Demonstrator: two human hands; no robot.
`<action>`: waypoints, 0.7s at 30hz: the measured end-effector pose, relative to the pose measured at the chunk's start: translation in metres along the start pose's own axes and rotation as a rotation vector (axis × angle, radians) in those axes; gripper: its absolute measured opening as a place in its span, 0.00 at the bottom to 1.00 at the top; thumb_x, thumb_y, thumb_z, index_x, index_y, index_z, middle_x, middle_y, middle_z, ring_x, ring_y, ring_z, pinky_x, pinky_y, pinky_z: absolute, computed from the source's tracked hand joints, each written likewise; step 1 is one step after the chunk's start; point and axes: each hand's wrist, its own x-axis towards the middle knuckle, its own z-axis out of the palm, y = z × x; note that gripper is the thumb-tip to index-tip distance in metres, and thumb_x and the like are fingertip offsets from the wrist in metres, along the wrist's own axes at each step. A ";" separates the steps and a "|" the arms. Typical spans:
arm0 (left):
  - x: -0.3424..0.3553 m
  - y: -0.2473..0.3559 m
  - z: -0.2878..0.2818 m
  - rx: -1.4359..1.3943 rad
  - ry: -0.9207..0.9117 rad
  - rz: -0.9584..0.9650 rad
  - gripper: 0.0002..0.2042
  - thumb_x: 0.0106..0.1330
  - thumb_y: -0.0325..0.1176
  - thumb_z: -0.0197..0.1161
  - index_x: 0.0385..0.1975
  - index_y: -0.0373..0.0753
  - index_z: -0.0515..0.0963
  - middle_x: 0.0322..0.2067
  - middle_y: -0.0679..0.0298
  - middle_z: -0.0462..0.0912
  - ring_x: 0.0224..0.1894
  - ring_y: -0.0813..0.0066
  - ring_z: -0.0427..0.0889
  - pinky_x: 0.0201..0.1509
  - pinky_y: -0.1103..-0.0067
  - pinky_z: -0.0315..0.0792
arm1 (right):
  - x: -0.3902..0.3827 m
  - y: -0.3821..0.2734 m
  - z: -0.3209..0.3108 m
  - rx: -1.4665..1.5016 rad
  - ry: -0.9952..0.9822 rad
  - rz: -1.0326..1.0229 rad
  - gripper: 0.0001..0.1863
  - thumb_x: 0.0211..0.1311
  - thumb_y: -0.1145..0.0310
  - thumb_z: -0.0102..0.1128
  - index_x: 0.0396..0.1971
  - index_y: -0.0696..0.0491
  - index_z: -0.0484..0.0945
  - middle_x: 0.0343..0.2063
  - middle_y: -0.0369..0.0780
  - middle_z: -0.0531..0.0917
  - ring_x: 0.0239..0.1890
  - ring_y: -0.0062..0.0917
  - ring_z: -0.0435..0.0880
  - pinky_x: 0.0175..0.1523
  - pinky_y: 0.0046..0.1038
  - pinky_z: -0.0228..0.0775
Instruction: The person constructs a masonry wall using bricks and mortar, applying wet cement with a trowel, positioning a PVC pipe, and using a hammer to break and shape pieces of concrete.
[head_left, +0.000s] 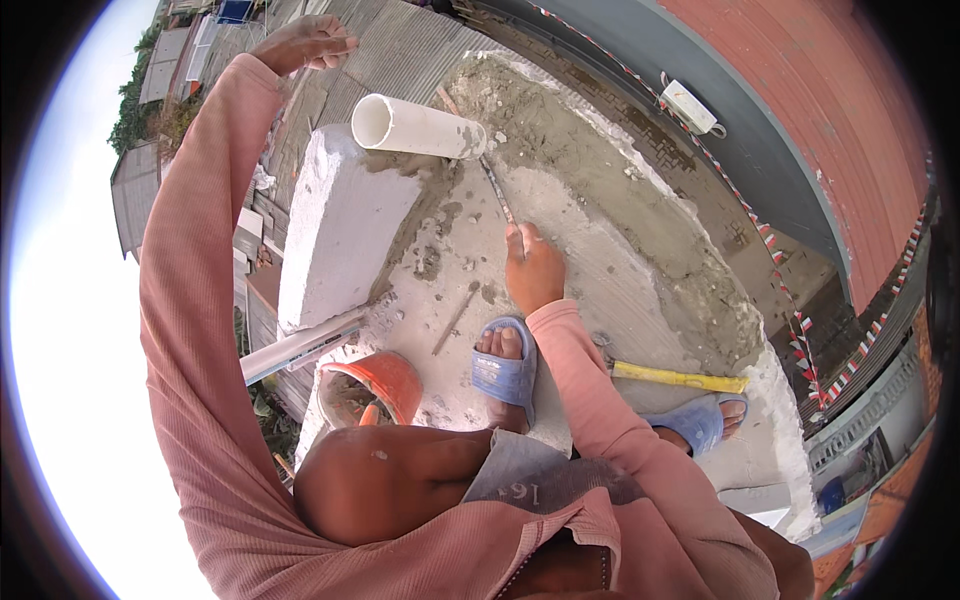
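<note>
My right hand (535, 265) is closed around the near end of a thin, mortar-spotted rod (497, 190). The rod runs away from me and passes behind a short white plastic pipe (415, 127); a reddish length shows beyond it. That pipe lies across the far end of a white block (345, 220), its open mouth facing left. Raised at the upper left, my left hand (305, 45) has its fingers curled together, and whatever they may hold is too small to make out. Wet grey mortar (600, 165) covers the ledge beyond my right hand.
An orange bucket (390, 385) with mortar and a tool inside stands by my left knee. A yellow-handled hammer (680, 377) lies beside my right sandal (695, 420). Another long pipe (305, 345) sticks out leftward. Past the rough concrete edge (715, 235), the ground drops well below.
</note>
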 end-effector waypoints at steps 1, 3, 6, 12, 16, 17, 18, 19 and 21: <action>-0.019 0.011 -0.026 0.060 0.009 -0.007 0.27 0.65 0.59 0.64 0.50 0.41 0.76 0.41 0.62 0.82 0.40 0.74 0.83 0.52 0.74 0.77 | -0.004 -0.005 0.002 -0.012 -0.009 0.033 0.17 0.74 0.55 0.46 0.43 0.53 0.77 0.31 0.54 0.84 0.37 0.54 0.83 0.44 0.51 0.74; -0.061 0.039 -0.070 0.136 0.043 -0.071 0.27 0.66 0.59 0.62 0.51 0.41 0.76 0.44 0.61 0.82 0.41 0.73 0.83 0.53 0.74 0.77 | -0.003 -0.010 0.007 0.007 -0.022 0.055 0.17 0.74 0.56 0.46 0.43 0.53 0.77 0.31 0.54 0.85 0.37 0.54 0.84 0.44 0.51 0.74; -0.103 0.045 -0.096 0.146 0.091 -0.113 0.29 0.71 0.61 0.53 0.58 0.42 0.75 0.51 0.58 0.81 0.44 0.69 0.84 0.55 0.71 0.78 | 0.004 0.009 -0.005 0.028 -0.134 -0.016 0.19 0.74 0.54 0.45 0.44 0.55 0.76 0.34 0.56 0.84 0.39 0.56 0.82 0.46 0.52 0.73; -0.014 0.053 -0.014 0.032 -0.089 -0.177 0.24 0.70 0.58 0.57 0.51 0.43 0.77 0.47 0.58 0.83 0.47 0.64 0.85 0.51 0.69 0.80 | 0.010 0.003 -0.021 -0.085 -0.225 0.019 0.18 0.74 0.56 0.44 0.48 0.54 0.74 0.39 0.56 0.84 0.42 0.55 0.82 0.49 0.52 0.72; 0.065 -0.015 0.075 -0.090 -0.240 -0.173 0.30 0.64 0.65 0.61 0.54 0.47 0.77 0.40 0.59 0.85 0.42 0.67 0.83 0.46 0.70 0.78 | 0.001 0.005 -0.019 -0.138 -0.207 -0.056 0.16 0.75 0.56 0.44 0.48 0.52 0.74 0.32 0.55 0.85 0.36 0.57 0.83 0.43 0.54 0.72; 0.080 -0.006 0.092 -0.026 -0.278 -0.243 0.32 0.62 0.67 0.62 0.55 0.48 0.77 0.39 0.59 0.85 0.42 0.66 0.83 0.46 0.70 0.78 | 0.003 0.004 -0.021 -0.162 -0.172 -0.059 0.16 0.75 0.56 0.45 0.47 0.53 0.74 0.30 0.54 0.84 0.35 0.56 0.82 0.42 0.53 0.71; 0.090 -0.003 0.097 -0.032 -0.281 -0.224 0.32 0.62 0.67 0.62 0.55 0.48 0.77 0.39 0.59 0.85 0.42 0.66 0.83 0.46 0.70 0.78 | 0.005 0.000 -0.022 -0.173 -0.159 -0.049 0.16 0.75 0.56 0.45 0.47 0.53 0.74 0.30 0.54 0.84 0.35 0.56 0.82 0.42 0.53 0.71; 0.091 -0.004 0.108 -0.012 -0.335 -0.191 0.33 0.62 0.66 0.62 0.54 0.43 0.76 0.41 0.57 0.84 0.43 0.66 0.84 0.47 0.70 0.79 | 0.003 -0.001 -0.022 -0.174 -0.123 -0.041 0.16 0.74 0.57 0.46 0.45 0.53 0.74 0.28 0.54 0.84 0.33 0.56 0.82 0.40 0.53 0.71; 0.089 -0.007 0.123 -0.011 -0.396 -0.147 0.35 0.62 0.66 0.63 0.53 0.37 0.76 0.42 0.55 0.83 0.44 0.66 0.85 0.47 0.70 0.79 | -0.001 -0.005 -0.022 -0.195 -0.089 -0.024 0.15 0.74 0.58 0.46 0.43 0.54 0.75 0.25 0.53 0.83 0.31 0.56 0.82 0.39 0.53 0.71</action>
